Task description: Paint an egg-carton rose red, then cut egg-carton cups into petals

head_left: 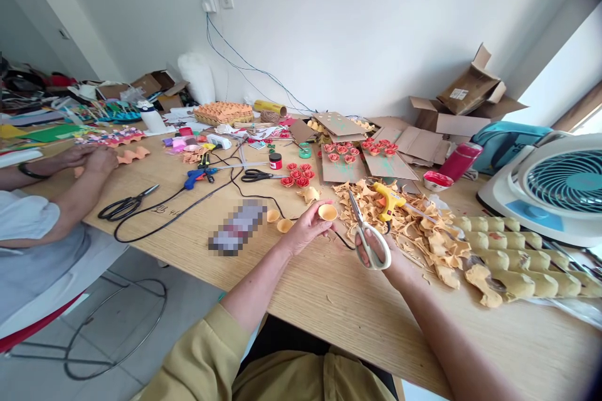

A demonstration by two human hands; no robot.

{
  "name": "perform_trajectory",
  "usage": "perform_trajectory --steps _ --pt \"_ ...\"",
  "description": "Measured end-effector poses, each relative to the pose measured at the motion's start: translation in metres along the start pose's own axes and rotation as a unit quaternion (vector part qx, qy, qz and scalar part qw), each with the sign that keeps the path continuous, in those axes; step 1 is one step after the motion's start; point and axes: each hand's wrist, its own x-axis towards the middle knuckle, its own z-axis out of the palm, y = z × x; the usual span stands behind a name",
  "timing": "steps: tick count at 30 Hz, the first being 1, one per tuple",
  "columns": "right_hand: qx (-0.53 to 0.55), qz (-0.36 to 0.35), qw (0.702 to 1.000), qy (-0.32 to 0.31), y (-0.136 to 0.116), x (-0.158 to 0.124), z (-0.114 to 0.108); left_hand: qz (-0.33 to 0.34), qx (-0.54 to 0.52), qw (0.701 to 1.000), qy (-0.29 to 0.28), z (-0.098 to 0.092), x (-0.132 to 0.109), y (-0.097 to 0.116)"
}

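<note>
Between the fingers of my left hand (306,230) is a small orange cup cut from an egg carton (328,213), its round opening facing up. My right hand (374,247) is wrapped round the white handles of a pair of scissors (371,241), whose blades point up and away from me, close to the cup but apart from it. Two more orange cups (285,225) sit on the table left of my left hand. A heap of orange carton scraps (404,232) spreads beyond and right of the scissors, with a yellow glue gun (389,200) on top.
Red paper-like flowers (298,175) stand beyond my left hand, more on cardboard (345,169). Egg cartons (522,257) and a fan (559,188) are at right. Left lie a blue glue gun (194,178), its cord, and black scissors (126,203), near another person's hands (96,160).
</note>
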Motion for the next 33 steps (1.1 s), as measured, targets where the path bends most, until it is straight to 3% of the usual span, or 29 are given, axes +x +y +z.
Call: perform_trajectory --steps 5,9,18,25,33 --pt "0.000 0.007 1.000 0.005 0.001 0.000 0.004 0.003 0.048 0.999 0.012 -0.001 0.002 -0.005" --pt "-0.009 0.012 1.000 0.004 -0.001 -0.002 0.006 0.042 0.117 0.992 0.032 0.001 0.006 -0.009" --pt "-0.017 0.008 1.000 0.010 -0.005 -0.004 0.009 0.043 0.137 0.989 0.024 0.006 0.002 -0.008" --pt "-0.023 -0.003 1.000 0.003 -0.006 -0.005 0.010 0.101 0.291 0.946 0.104 0.008 0.001 -0.007" --pt "-0.022 0.010 1.000 0.008 -0.006 -0.005 0.012 0.124 0.345 0.923 0.119 0.013 -0.005 -0.001"
